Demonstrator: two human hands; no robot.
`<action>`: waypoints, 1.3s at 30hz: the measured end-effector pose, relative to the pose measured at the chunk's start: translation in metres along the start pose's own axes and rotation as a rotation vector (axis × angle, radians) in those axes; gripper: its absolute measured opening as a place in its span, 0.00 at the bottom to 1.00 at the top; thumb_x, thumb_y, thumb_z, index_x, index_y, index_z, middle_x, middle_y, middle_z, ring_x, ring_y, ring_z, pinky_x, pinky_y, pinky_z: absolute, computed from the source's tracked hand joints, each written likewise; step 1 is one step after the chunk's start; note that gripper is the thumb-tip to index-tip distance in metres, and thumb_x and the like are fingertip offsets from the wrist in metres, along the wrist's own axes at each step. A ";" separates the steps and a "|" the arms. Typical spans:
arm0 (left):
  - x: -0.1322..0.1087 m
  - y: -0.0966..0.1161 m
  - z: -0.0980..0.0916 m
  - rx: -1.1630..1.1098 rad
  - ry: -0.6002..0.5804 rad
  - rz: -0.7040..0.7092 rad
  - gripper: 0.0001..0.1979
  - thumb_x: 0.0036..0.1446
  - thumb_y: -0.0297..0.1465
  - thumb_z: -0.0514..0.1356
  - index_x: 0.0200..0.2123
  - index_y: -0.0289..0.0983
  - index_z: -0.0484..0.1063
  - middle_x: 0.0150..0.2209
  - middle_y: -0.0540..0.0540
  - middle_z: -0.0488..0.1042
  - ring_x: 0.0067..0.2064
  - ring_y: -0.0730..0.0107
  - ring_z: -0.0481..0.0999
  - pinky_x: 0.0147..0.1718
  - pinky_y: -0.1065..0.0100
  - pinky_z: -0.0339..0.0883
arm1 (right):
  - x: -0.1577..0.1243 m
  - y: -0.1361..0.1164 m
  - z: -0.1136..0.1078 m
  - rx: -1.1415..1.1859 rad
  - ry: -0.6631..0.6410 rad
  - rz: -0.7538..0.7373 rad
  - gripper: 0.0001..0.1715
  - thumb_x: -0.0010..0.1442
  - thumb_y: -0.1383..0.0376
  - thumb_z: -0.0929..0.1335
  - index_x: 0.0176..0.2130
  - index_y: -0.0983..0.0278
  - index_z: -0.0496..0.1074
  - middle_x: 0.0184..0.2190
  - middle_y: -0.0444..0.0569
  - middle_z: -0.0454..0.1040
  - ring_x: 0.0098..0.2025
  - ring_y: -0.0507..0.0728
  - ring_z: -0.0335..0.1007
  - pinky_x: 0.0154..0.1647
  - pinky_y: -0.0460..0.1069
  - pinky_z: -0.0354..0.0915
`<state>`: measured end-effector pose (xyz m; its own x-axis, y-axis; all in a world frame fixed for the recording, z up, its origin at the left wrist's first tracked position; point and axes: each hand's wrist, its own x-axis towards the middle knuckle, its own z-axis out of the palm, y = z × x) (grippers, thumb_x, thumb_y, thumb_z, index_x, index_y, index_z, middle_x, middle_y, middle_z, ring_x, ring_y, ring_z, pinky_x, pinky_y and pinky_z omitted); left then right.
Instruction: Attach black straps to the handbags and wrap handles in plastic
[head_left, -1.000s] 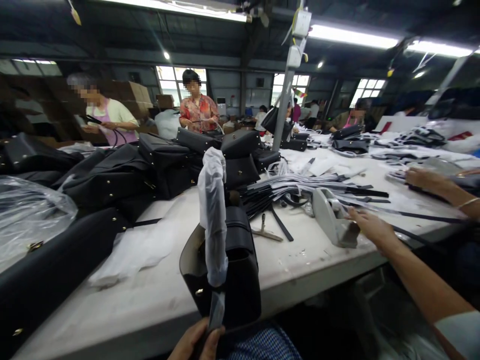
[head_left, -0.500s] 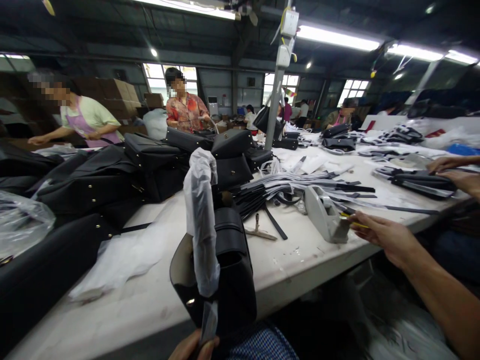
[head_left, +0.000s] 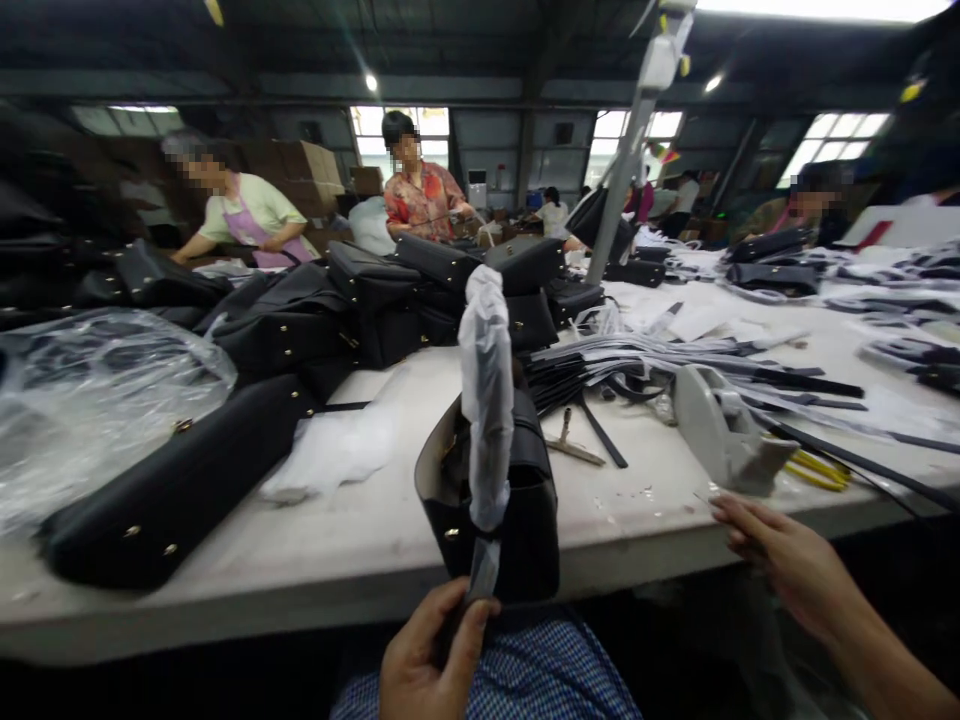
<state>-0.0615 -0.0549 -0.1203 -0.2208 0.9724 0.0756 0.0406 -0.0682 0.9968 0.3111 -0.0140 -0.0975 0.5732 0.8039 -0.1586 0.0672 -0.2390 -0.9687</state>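
head view, taking its centre as the dial: at six o'clock we have the black leather-look bag with gold-coloured studs [head_left: 536,510], sitting at the near edge of the long white-topped table [head_left: 637,490], and in front of it a tall handle wrapped in crinkled white film [head_left: 487,400], standing almost straight up! between six and seven, the left hand [head_left: 435,650] has thumb and forefinger closed tight on the dark strap end under clear film [head_left: 485,562] just below that wrapping. over to four o'clock, the right hand [head_left: 784,560] shows a narrow pinch, with a thin sliver [head_left: 703,498] at its tips, perhaps tape, too small to be sure. close by, past three, stands the grey wedge-shaped plastic dispenser [head_left: 709,425], apart from the fingers, and the yellow-handled tool [head_left: 817,468] lies just beyond it. so this looks like a wrapping or fastening step on the strap end, in my judgement, with the hands well apart; the next move seems to call for a steady left pinch and a light right one, so the sliver doesn't fold over. labels, then? no brand or writing can be read anywhere.
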 end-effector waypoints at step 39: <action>-0.008 0.025 -0.008 -0.309 -0.253 -0.401 0.26 0.58 0.52 0.62 0.30 0.33 0.71 0.19 0.53 0.66 0.17 0.83 0.51 0.16 0.76 0.42 | -0.150 -0.032 0.172 -0.362 -0.679 -0.606 0.14 0.65 0.59 0.63 0.36 0.61 0.76 0.31 0.48 0.80 0.31 0.56 0.77 0.33 0.45 0.71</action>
<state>-0.0667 -0.0657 -0.0957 0.0822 0.9562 -0.2811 -0.2942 0.2928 0.9098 0.0826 -0.0333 -0.0758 -0.2255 0.9610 0.1600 0.5066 0.2560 -0.8233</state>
